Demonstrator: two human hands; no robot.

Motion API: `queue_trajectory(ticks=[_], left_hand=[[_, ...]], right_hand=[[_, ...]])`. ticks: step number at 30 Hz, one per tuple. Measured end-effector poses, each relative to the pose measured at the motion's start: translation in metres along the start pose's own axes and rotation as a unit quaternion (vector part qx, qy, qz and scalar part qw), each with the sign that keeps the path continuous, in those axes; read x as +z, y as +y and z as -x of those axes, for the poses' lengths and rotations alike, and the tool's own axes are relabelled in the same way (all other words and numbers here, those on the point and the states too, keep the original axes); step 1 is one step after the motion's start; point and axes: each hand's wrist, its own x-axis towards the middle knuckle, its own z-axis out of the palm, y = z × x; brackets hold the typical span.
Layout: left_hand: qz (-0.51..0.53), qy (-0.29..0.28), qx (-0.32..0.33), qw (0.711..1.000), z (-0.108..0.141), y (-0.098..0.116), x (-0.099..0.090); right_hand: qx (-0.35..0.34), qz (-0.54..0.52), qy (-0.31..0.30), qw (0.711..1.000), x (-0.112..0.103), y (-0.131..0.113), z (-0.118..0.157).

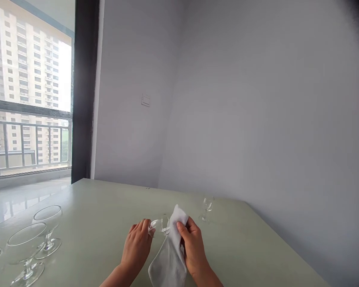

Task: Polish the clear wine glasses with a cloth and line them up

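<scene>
My left hand [138,242] is closed around one end of a small clear stemmed glass [159,226], which lies on its side above the table with its other end toward the right. In my right hand [193,243] a white cloth [177,227] is pinched between thumb and fingers. The cloth's upper part stands up beside the right end of the glass, and its lower part hangs down toward me. Whether the cloth touches the glass there I cannot tell. The fingertips of my left hand are partly hidden.
Another small stemmed glass [208,205] stands upright farther back on the pale green table [113,203]. At the left stand larger stemmed glasses [26,243], one cut off by the frame. A grey wall [215,119] rises behind the table, and a window [30,95] is at the left.
</scene>
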Motion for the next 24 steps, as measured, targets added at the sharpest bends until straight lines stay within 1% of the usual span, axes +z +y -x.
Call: queue_trajectory(ticks=[2, 3, 4, 6, 7, 8, 10, 11, 12, 13, 16, 18, 19, 20, 21, 22, 24], left_hand=[[-0.006, -0.002, 0.014, 1.0, -0.001, 0.0, -0.002], [-0.009, -0.003, 0.017, 1.0, -0.001, -0.001, -0.003], [-0.011, -0.006, 0.018, 1.0, -0.001, -0.001, -0.004], [-0.011, -0.018, 0.026, 0.999, -0.001, -0.002, -0.005], [-0.009, -0.028, 0.035, 0.999, -0.001, -0.002, -0.005], [-0.007, -0.039, 0.048, 0.998, -0.001, -0.001, -0.005], [-0.006, -0.06, 0.076, 0.995, 0.0, 0.001, -0.005], [-0.007, -0.068, 0.087, 0.994, 0.0, 0.002, -0.005], [-0.011, -0.073, 0.096, 0.993, 0.0, 0.004, -0.006], [-0.016, -0.076, 0.103, 0.992, 0.0, 0.006, -0.008], [-0.039, -0.057, 0.129, 0.989, -0.005, 0.011, -0.023], [-0.057, -0.056, 0.161, 0.984, -0.009, 0.012, -0.035], [-0.057, -0.07, 0.172, 0.981, -0.011, 0.013, -0.04], [-0.041, -0.097, 0.168, 0.98, -0.013, 0.012, -0.045], [-0.01, -0.135, 0.15, 0.979, -0.015, 0.011, -0.048], [0.031, -0.177, 0.125, 0.976, -0.016, 0.01, -0.05], [0.103, -0.256, 0.077, 0.958, -0.016, 0.008, -0.052]], right_hand=[[-0.018, 0.099, -0.077, 0.992, 0.008, -0.003, 0.009], [-0.017, 0.149, -0.125, 0.981, 0.01, -0.004, 0.013], [-0.009, 0.19, -0.174, 0.966, 0.011, -0.006, 0.016], [0.021, 0.233, -0.263, 0.936, 0.011, -0.009, 0.021], [0.027, 0.254, -0.293, 0.921, 0.01, -0.01, 0.022], [0.014, 0.283, -0.309, 0.908, 0.009, -0.01, 0.022], [-0.05, 0.345, -0.305, 0.886, 0.007, -0.004, 0.021], [-0.084, 0.366, -0.292, 0.88, 0.006, 0.0, 0.02], [-0.103, 0.367, -0.276, 0.882, 0.006, 0.005, 0.018], [-0.092, 0.344, -0.262, 0.897, 0.005, 0.01, 0.016], [0.02, 0.207, -0.223, 0.952, 0.006, 0.02, 0.008], [0.064, 0.117, -0.204, 0.97, 0.004, 0.019, 0.004], [0.071, 0.087, -0.204, 0.973, 0.002, 0.015, 0.003], [0.071, 0.07, -0.213, 0.972, -0.001, 0.011, 0.002], [0.07, 0.066, -0.23, 0.968, -0.005, 0.005, 0.001], [0.068, 0.082, -0.257, 0.961, -0.009, -0.002, 0.001], [0.067, 0.149, -0.323, 0.932, -0.019, -0.016, 0.002]])
